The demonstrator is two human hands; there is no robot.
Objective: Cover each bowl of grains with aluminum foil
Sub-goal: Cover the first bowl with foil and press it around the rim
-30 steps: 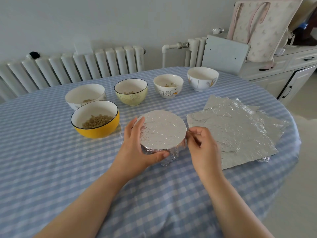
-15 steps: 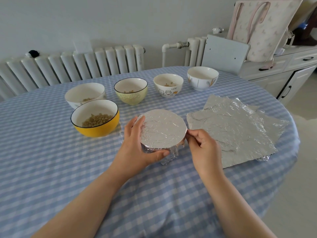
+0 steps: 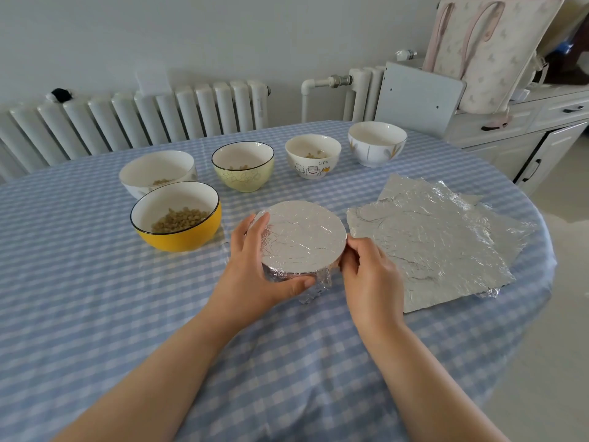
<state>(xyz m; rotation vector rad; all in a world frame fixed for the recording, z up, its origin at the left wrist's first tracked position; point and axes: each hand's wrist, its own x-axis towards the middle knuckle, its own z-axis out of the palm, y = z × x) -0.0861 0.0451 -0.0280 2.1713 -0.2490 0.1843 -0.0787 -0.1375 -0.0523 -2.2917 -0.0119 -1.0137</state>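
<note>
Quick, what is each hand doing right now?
Left hand: curled round the side of the foil-covered bowl, holding it.
Right hand: fingers curled, pinching the foil at the bowl's right rim.

I am reading one word only: "LIFE", hand-lettered in dark print on the side of the white cartoon-cat bowl (image 3: 313,161) standing in the far row on the table. Nothing else here is showing readable writing.

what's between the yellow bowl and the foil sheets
The foil-covered bowl, gripped by the left hand and right hand, in the head view.
</note>
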